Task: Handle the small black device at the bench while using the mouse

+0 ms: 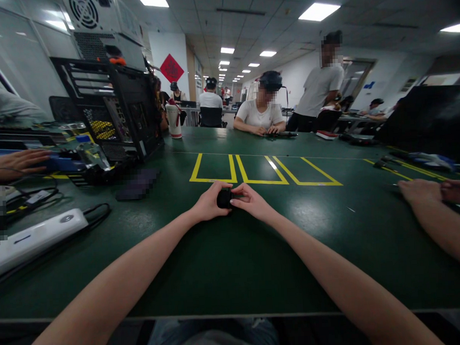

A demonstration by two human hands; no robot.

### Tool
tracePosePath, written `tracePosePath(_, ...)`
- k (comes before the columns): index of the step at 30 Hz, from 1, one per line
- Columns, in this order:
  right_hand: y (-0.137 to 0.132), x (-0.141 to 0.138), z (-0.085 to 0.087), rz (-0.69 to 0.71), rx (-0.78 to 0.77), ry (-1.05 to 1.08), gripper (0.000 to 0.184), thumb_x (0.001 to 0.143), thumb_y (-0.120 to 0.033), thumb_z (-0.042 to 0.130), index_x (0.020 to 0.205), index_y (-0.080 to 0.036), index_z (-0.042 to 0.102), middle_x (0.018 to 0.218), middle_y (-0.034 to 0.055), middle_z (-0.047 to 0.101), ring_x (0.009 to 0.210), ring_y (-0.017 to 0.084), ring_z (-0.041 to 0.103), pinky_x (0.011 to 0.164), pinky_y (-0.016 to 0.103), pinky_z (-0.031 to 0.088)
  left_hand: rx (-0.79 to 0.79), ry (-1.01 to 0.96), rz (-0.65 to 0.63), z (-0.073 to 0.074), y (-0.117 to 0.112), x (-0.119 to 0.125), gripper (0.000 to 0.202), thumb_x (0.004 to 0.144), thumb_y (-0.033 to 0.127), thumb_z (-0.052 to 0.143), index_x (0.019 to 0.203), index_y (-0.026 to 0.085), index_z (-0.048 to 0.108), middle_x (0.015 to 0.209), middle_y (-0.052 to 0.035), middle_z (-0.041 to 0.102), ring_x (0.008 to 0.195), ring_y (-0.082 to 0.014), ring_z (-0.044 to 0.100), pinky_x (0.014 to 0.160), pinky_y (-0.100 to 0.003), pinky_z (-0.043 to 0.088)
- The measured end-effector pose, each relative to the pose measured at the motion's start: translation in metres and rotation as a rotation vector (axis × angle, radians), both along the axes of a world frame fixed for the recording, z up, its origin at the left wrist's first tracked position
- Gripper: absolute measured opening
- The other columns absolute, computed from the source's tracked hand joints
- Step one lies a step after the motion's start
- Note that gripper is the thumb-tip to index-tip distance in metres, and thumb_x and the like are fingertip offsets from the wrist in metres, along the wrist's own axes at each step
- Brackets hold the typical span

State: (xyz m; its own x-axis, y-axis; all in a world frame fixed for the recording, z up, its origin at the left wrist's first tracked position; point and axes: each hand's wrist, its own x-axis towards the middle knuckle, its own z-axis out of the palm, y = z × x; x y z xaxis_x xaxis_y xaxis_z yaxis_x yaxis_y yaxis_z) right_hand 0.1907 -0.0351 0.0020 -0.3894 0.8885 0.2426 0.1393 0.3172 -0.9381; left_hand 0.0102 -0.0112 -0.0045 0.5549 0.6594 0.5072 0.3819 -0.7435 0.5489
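Observation:
My left hand [211,201] is curled around a small black round object [224,198] over the green table [226,264]. Thumb and fingers of my right hand [250,201] pinch the same object from its right side. Its exact kind is too small and dark to make out, and part of it is hidden by my fingers. Both hands meet just in front of the yellow tape outlines [257,181] on the tabletop.
An open black computer case [132,110] stands at the left, near a white power strip [38,239] and a dark pixelated slab [137,184]. Another person's hand [24,163] reaches in at left; a co-worker's hands [421,192] work at right. A white cup [173,121] stands farther back.

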Motion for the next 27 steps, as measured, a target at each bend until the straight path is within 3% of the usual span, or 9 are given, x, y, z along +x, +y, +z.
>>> tracePosePath(3, 0.0024, -0.0016, -0.0015, -0.026, 0.026, 0.013, 0.020, 0.071, -0.025, 0.059, 0.087, -0.020, 0.048, 0.091, 0.0007, 0.053, 0.085, 0.014, 0.058, 0.081, 0.036, 0.047, 0.005, -0.002, 0.006, -0.0004, 0.0006, 0.0002, 0.061, 0.058, 0.021, 0.066, 0.112, 0.023, 0.040, 0.108, -0.0050, 0.047, 0.101, -0.0223, 0.048, 0.086, -0.037, 0.041)
tracePosePath(7, 0.0064, -0.0013, -0.0032, -0.074, 0.020, -0.010, 0.027, 0.069, -0.023, 0.061, 0.092, -0.019, 0.048, 0.095, 0.0025, 0.053, 0.091, 0.016, 0.056, 0.085, 0.037, 0.045, -0.001, 0.001, 0.001, 0.0014, -0.0003, 0.0002, 0.060, 0.058, 0.020, 0.066, 0.112, 0.022, 0.040, 0.108, -0.0050, 0.047, 0.100, -0.0219, 0.049, 0.085, -0.037, 0.041)
tracePosePath(14, 0.0011, 0.0009, -0.0009, -0.015, 0.006, -0.014, 0.031, 0.066, -0.022, 0.064, 0.091, -0.020, 0.047, 0.100, 0.0020, 0.053, 0.095, 0.016, 0.055, 0.088, 0.038, 0.044, 0.003, -0.021, -0.011, 0.0007, -0.0004, 0.0000, 0.060, 0.057, 0.020, 0.066, 0.111, 0.023, 0.040, 0.108, -0.0046, 0.047, 0.100, -0.0218, 0.048, 0.085, -0.036, 0.040)
tracePosePath(21, 0.0022, 0.0002, -0.0039, -0.073, 0.018, -0.020, 0.023, 0.071, -0.029, 0.059, 0.089, -0.020, 0.048, 0.092, 0.0013, 0.054, 0.084, 0.015, 0.057, 0.078, 0.037, 0.049, -0.016, -0.006, -0.007, 0.0037, -0.0026, 0.0008, 0.059, 0.058, 0.020, 0.066, 0.111, 0.023, 0.041, 0.108, -0.0048, 0.047, 0.101, -0.0223, 0.048, 0.085, -0.038, 0.040)
tracePosePath(27, 0.0038, 0.0017, -0.0027, -0.056, -0.010, -0.071, 0.028, 0.071, -0.026, 0.059, 0.097, -0.019, 0.048, 0.100, 0.0041, 0.054, 0.093, 0.017, 0.056, 0.086, 0.040, 0.045, -0.012, -0.014, -0.016, 0.0024, -0.0017, 0.0001, 0.059, 0.058, 0.021, 0.066, 0.111, 0.023, 0.040, 0.108, -0.0048, 0.047, 0.099, -0.0217, 0.049, 0.084, -0.036, 0.041)
